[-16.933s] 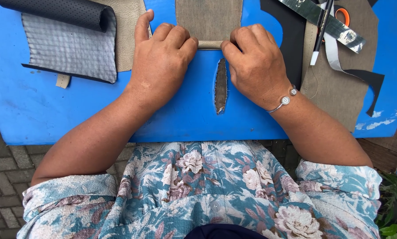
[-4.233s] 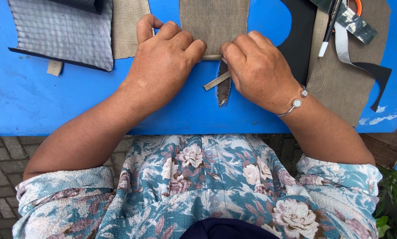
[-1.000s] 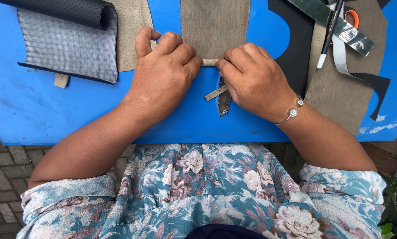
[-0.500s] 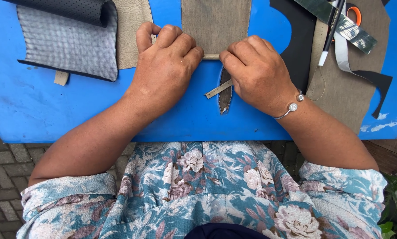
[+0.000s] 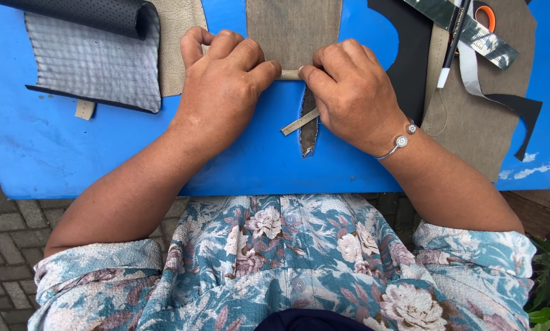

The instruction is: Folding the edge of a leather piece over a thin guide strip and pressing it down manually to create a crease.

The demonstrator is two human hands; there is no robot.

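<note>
A brown fabric strip (image 5: 294, 27) is laid on the blue table (image 5: 54, 147), running from the far edge toward the middle. Its near end is folded into a narrow hem (image 5: 290, 74). The hem is pinched by the curled fingers of the left hand (image 5: 223, 86) and the right hand (image 5: 354, 92), fingertips nearly meeting. A thin tan sliver (image 5: 299, 122) is seen under the right hand, across a dark gash (image 5: 308, 125) in the table. A grey ribbed sheet (image 5: 94, 61) lies near the far left corner; a pen (image 5: 452, 40), tape strip (image 5: 471, 34) and orange scissors (image 5: 484, 13) lie near the far right corner.
</note>
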